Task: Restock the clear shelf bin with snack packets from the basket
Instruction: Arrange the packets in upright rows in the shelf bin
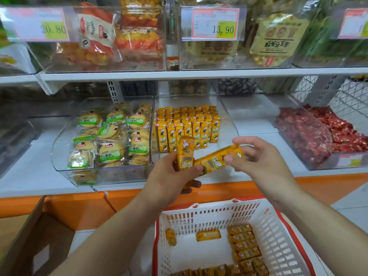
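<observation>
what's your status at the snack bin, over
Left hand grips an upright yellow packet; right hand pinches a second packet, slanted. Clear bin part filled, right side bare. Nothing between hands and bin; more packets in basket.

A white upper shelf [199, 73] runs across the view above a deeper white lower shelf [256, 124]. A slotted upright [112, 89] stands at the back between them. A white wire mesh panel [350, 96] stands at the right end. Clipped along the upper row are a 30.80 price tag [35, 24] and a 13.90 price tag [216, 23]. An orange base band [328, 186] runs under the lower shelf. A brown cardboard box [35, 236] sits at lower left, and pale floor tiles [352, 208] show at right. The light is soft and even.
</observation>
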